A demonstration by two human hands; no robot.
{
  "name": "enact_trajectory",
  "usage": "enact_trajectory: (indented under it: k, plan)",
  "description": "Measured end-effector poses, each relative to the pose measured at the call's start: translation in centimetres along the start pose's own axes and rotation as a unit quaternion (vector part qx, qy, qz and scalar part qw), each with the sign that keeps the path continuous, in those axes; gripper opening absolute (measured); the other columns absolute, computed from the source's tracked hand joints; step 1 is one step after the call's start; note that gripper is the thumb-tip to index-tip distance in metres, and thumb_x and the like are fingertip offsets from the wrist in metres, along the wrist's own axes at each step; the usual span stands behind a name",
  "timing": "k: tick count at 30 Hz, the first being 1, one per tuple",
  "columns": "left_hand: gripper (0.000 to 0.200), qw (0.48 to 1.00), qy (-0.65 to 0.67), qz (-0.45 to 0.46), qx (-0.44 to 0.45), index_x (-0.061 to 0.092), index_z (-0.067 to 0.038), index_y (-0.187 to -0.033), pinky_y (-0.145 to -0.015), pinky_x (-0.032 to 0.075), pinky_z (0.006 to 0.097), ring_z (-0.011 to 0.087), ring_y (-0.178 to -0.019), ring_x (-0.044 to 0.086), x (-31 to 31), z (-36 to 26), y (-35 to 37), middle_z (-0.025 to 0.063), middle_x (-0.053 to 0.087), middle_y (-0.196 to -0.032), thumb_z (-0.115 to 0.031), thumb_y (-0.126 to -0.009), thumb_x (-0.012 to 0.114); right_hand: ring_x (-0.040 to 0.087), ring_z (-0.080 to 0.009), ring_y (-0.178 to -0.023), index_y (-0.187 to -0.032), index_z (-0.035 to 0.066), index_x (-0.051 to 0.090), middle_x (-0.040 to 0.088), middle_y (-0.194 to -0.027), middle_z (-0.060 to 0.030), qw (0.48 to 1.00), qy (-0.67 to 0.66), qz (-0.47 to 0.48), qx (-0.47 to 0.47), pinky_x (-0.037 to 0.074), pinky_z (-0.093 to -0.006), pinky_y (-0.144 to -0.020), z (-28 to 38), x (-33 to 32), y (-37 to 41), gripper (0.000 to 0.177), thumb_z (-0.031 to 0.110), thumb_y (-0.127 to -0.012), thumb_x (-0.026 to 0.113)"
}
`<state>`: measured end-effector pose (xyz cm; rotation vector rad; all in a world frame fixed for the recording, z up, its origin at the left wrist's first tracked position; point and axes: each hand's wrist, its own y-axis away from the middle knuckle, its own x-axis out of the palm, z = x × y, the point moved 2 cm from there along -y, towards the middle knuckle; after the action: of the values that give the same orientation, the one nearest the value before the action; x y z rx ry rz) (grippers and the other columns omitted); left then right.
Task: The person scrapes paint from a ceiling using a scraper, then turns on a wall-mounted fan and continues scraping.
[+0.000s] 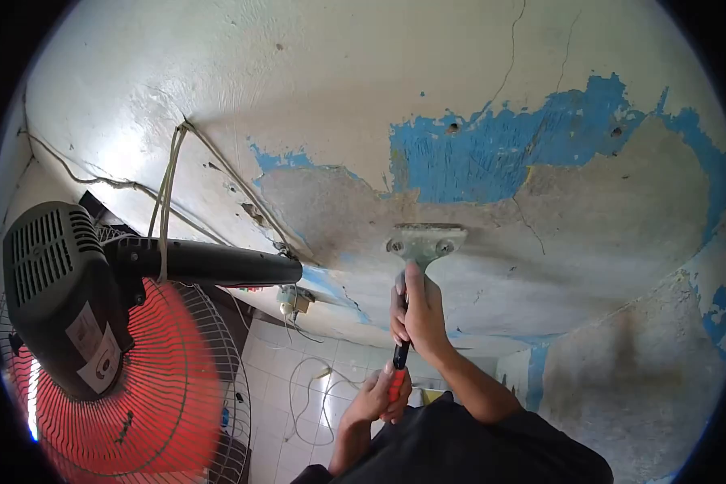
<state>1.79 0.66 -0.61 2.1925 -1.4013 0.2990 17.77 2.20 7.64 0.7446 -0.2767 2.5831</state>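
Note:
A long-handled wall scraper [429,239] with a wide head and two bolts is held up against the wall [331,210]. My right hand [419,313] wraps round the upper handle, just below the head, with the thumb laid along it. Lower down, my left hand [379,395] grips the red and black end of the handle. The blade edge lies over bare grey plaster, a little below a large patch of blue paint [460,161] with ragged edges. Pale paint surrounds that patch, and thin cracks run through it.
A fan with red blades [169,379] and a black motor housing [52,298] fills the left side. Cords [168,177] hang from the wall over its black pole [234,264]. A loose cable [294,403] lies on the white tiled floor [266,363].

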Motion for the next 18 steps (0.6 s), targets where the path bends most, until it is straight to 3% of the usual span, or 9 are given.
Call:
enact_trajectory:
  k: [5, 9, 10, 18]
  plan:
    - [0.063, 0.999, -0.033, 0.019, 0.030, 0.043, -0.004, -0.074, -0.036, 0.038, 0.0247, 0.0098, -0.032, 0.036, -0.9, -3.6, 0.2, 0.0006, 0.037, -0.044, -0.059, -0.100, 0.024, 0.032, -0.0113, -0.029, -0.083, 0.008, 0.038, 0.035, -0.049, -0.0006, 1.000, -0.023, 0.014, -0.015, 0.032, -0.0278, -0.030, 1.8, 2.3, -1.2, 0.043, 0.046, -0.102, 0.034]
    - [0.061, 0.999, 0.033, 0.002, -0.003, 0.042, -0.005, -0.077, -0.036, 0.037, 0.0247, 0.0096, -0.033, 0.036, -1.8, -0.1, 0.7, 0.0003, 0.035, -0.048, -0.059, -0.100, 0.023, 0.032, -0.0108, -0.030, -0.083, 0.008, 0.038, 0.035, -0.049, 0.0002, 1.000, -0.007, 0.002, 0.025, 0.032, -0.0274, -0.031, -1.3, 1.2, -0.5, 0.042, 0.045, -0.102, 0.036]
    - [0.063, 0.999, 0.044, 0.018, 0.004, 0.041, -0.007, -0.078, -0.034, 0.035, 0.0261, 0.0099, -0.031, 0.032, -1.6, 0.6, 0.7, -0.0010, 0.034, -0.048, -0.066, -0.096, 0.025, 0.032, -0.0103, -0.030, -0.082, 0.008, 0.038, 0.036, -0.049, 0.0006, 0.999, 0.004, -0.003, 0.039, 0.032, -0.0271, -0.030, -1.8, 1.2, -0.4, 0.042, 0.045, -0.102, 0.036]
    - [0.063, 0.994, 0.091, 0.042, 0.034, 0.041, -0.007, -0.081, -0.036, 0.039, 0.0266, 0.0101, -0.032, 0.035, -1.6, 1.3, -0.8, -0.0003, 0.035, -0.048, -0.064, -0.097, 0.021, 0.034, -0.0098, -0.032, -0.082, 0.007, 0.038, 0.037, -0.051, 0.0003, 0.998, 0.003, 0.059, 0.021, 0.033, -0.0257, -0.032, -1.2, 1.2, -1.1, 0.044, 0.045, -0.103, 0.035]
